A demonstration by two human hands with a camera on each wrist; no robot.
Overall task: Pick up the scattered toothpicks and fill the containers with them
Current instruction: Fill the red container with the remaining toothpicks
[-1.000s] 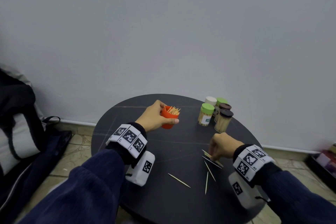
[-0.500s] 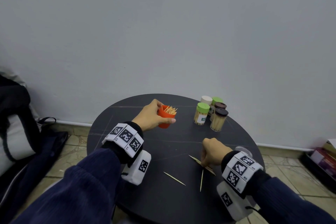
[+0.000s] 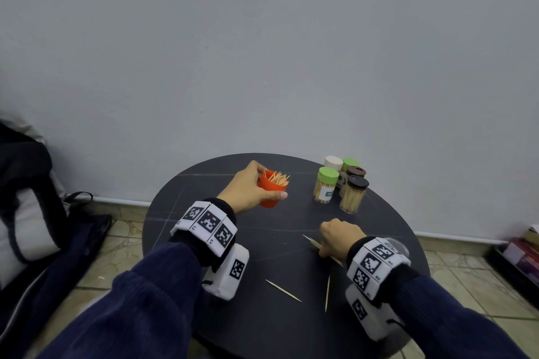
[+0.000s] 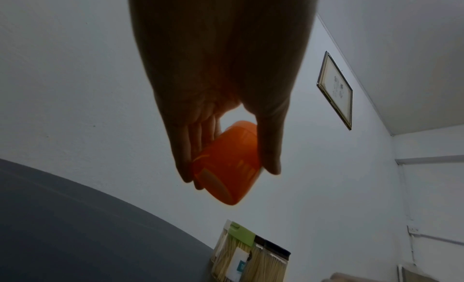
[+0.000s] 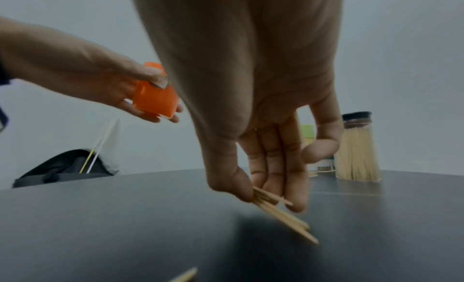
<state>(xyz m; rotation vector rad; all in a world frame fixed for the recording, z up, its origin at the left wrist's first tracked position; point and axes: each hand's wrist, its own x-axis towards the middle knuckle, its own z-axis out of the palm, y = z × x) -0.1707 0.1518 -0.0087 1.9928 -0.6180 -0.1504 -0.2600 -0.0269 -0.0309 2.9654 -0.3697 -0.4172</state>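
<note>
My left hand grips an orange cup full of toothpicks, held just above the round black table; in the left wrist view the fingers and thumb wrap the orange cup. My right hand is low over the table and pinches a small bundle of toothpicks. The right wrist view shows the bundle of toothpicks between thumb and fingers, their tips near the tabletop. Two loose toothpicks lie near the front edge.
Several capped jars of toothpicks stand at the back right of the table. A clear lid lies behind my right wrist. A dark bag sits on the tiled floor at the left, boxes at the right by the wall.
My right hand has drawn back toward me with toothpicks gathered in its fingers; fewer lie loose than a second ago. The left hand keeps holding the orange cup in about the same place.
</note>
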